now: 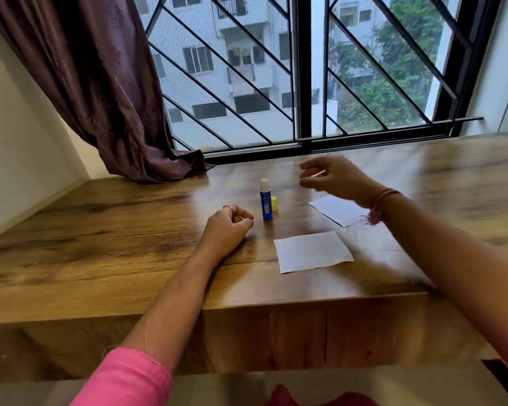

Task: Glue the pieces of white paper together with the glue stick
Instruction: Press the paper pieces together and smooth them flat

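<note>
Pink sleeve [123, 379] sits nearest, low at the left, and its forearm runs up to the left hand [228, 227], which rests on the wooden table [100, 230] with fingers curled in and holding nothing, probably parked there until needed. Just right of it the glue stick [265, 200] stands upright with its white tip bared, its yellow cap [274, 203] set down just behind, so it looks ready for use. Nearer and to the right lies one piece of white paper [313, 252], flat. A second sheet [338, 212] lies farther right, partly under the right wrist. Beyond it the right hand [332, 175] hovers blurred above the table, fingers loosely spread and gripping nothing.
</note>
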Motion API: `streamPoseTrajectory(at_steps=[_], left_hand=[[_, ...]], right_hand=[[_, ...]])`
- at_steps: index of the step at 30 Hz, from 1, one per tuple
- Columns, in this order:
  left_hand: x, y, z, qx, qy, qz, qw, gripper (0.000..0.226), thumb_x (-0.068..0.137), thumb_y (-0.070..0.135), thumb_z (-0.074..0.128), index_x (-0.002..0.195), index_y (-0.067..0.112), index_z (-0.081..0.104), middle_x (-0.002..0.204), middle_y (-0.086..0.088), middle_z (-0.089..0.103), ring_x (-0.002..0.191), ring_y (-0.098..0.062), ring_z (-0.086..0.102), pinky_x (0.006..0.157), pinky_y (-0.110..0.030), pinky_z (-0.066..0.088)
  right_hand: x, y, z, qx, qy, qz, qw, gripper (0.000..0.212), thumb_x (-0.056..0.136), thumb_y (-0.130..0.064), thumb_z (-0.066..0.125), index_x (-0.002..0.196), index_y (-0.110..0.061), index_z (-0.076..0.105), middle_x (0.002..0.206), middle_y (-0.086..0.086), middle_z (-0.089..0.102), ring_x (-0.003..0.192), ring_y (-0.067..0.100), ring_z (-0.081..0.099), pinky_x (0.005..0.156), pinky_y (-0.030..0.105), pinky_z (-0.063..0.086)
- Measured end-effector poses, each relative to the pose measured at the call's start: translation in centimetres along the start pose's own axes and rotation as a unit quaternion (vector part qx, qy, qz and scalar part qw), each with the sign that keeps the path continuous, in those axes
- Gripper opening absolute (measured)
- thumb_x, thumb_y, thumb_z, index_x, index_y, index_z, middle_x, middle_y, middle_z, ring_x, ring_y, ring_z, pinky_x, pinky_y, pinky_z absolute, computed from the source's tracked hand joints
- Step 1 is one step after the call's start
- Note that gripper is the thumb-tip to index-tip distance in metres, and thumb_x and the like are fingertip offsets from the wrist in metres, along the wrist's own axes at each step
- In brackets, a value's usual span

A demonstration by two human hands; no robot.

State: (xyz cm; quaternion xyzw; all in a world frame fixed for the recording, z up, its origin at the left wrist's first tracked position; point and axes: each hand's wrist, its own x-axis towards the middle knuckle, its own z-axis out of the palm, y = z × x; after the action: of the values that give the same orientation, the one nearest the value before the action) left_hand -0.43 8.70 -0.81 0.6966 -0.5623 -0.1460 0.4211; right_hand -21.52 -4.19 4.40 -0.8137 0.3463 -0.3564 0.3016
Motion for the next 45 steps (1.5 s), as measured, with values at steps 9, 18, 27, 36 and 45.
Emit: streamPoseTrajectory(at_steps=[9,18,27,36,45], left_hand=[[0.0,0.0,0.2,0.004,-0.032,0.005,0.999,0.004,0.085,0.024,0.065,0.086,0.028,0.063,0.078,0.004,0.064,0.068,-0.006,0.058,0.06,-0.019,0.042],[-1.9,1.1,-0.1,0.015,-0.114,0.15,0.982,0.014,0.09,0.022,0.058,0.092,0.03,0.069,0.093,0.004,0.055,0.067,0.002,0.049,0.062,-0.007,0.04],[-3.5,2.3,-0.1,0.089,-0.154,0.221,0.959,0.039,0.081,0.026,0.04,0.103,0.04,0.07,0.109,0.008,0.042,0.109,0.001,0.035,0.097,-0.026,0.021],[-3.5,2.5,0.2,0.17,-0.198,0.237,0.936,0.04,0.085,0.038,0.035,0.111,0.049,0.063,0.111,0.013,0.038,0.105,0.003,0.027,0.078,-0.022,0.013],[-3.6,4.0,1.1,0.192,-0.249,0.233,0.92,0.045,0.082,0.04,0.034,0.119,0.051,0.057,0.115,0.01,0.033,0.111,-0.007,0.027,0.087,-0.024,0.013]], right_hand=[[-2.9,6.3,-4.7,-0.118,0.094,0.106,0.983,0.037,0.076,-0.025,0.077,0.105,-0.005,0.067,0.099,0.012,0.07,0.08,0.017,0.06,0.073,0.023,0.048],[-3.3,6.4,-2.8,-0.245,0.038,0.107,0.963,0.055,0.068,-0.058,0.072,0.085,-0.006,0.063,0.095,0.009,0.062,0.101,0.026,0.057,0.075,0.026,0.034],[-3.5,6.1,-3.4,-0.232,-0.001,0.122,0.965,0.062,0.07,-0.044,0.078,0.113,-0.003,0.062,0.111,0.013,0.065,0.1,0.025,0.06,0.086,0.031,0.043],[-4.0,6.3,-4.6,-0.111,-0.02,0.182,0.977,0.067,0.058,-0.035,0.088,0.114,-0.01,0.062,0.089,0.001,0.066,0.073,0.002,0.058,0.059,0.018,0.04],[-4.5,5.4,-5.0,-0.125,-0.037,0.171,0.977,0.061,0.057,-0.03,0.089,0.11,-0.014,0.064,0.09,0.002,0.065,0.084,0.018,0.061,0.071,0.028,0.044]])
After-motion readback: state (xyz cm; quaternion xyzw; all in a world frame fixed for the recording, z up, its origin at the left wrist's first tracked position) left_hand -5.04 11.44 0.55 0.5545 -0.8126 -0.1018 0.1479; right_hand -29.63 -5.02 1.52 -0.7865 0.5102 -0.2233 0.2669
